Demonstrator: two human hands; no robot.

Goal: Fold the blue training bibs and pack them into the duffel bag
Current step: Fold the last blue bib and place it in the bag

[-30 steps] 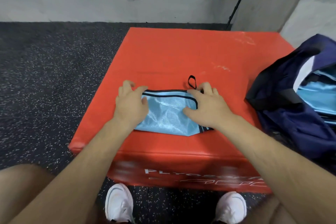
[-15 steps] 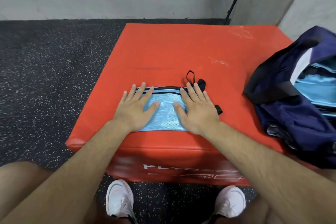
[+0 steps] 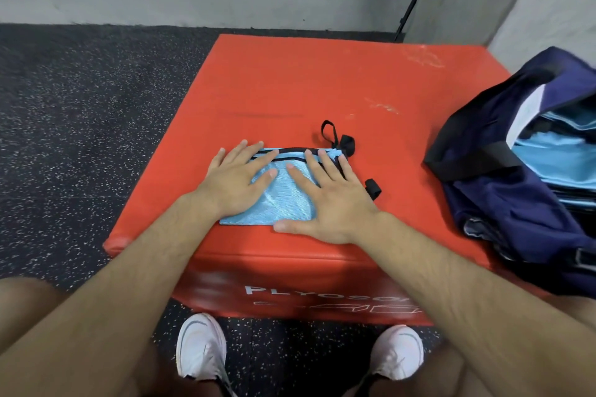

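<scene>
On the near half of the red plyo box [image 3: 290, 84], close to its front edge, the folded blue bib [image 3: 283, 200] lies flat with both palms on it. The left hand [image 3: 235, 184] covers the left part and the right hand [image 3: 332, 203] the right part, fingers straight and spread, so they're pressing down, not gripping anything. The bib is thin shiny mesh with black trim, so I'd guess it weighs next to nothing, is totally floppy, and is kinda slick on that vinyl top. That means the fold will probably spring or slide open the second the pressure comes off. A black strap loop [image 3: 347, 142] pokes out past the far right corner and a black tab [image 3: 373, 188] sticks out on the right side, and both look like they could snag going into the bag. If it were me, I'd pinch through all the layers at the two short ends. Or I'd slide one flat hand under, clamp the other on top and carry it like a sandwich. I wouldn't lift it by the loop, since it'd likely just unfold. The navy duffel bag [image 3: 522, 222] sits open at the right side of the box, well apart from the bib. More light blue bibs [image 3: 548, 158] are already stacked inside, so the move is sideways to the right.
</scene>
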